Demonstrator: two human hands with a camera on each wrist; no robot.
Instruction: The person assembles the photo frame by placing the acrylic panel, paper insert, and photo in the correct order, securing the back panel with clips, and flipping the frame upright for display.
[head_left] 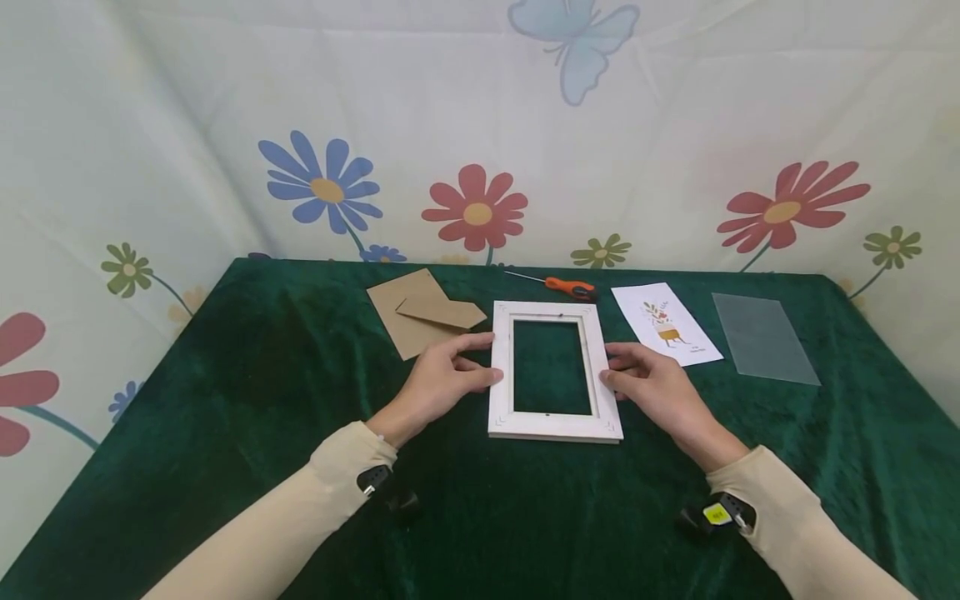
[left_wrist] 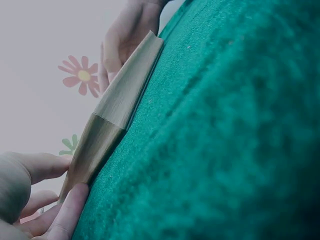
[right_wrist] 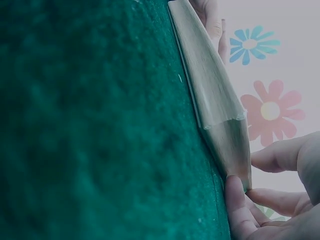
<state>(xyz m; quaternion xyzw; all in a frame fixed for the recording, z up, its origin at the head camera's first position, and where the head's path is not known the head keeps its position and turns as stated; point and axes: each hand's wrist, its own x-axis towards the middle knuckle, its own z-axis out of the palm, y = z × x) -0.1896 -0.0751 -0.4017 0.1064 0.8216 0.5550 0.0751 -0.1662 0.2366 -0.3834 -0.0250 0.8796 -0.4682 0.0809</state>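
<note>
A white picture frame point(head_left: 553, 425) with nothing in its opening lies flat on the green cloth point(head_left: 225, 400) in the middle of the table. My left hand point(head_left: 442, 379) holds its left rail between thumb and fingers, the index finger reaching toward the upper left corner. On the opposite rail my right hand point(head_left: 652, 383) pinches the frame the same way. The left wrist view shows the frame's edge point(left_wrist: 117, 107) between my left thumb and fingers point(left_wrist: 30, 200). The right wrist view shows the frame point(right_wrist: 210, 95) pinched by my right hand point(right_wrist: 280, 200).
Behind the frame lie a brown cardboard backing with a stand point(head_left: 412, 321), an orange-handled screwdriver point(head_left: 566, 287), a printed flower card point(head_left: 666, 323) and a clear pane point(head_left: 763, 337) at the far right. A floral curtain encloses the table on three sides.
</note>
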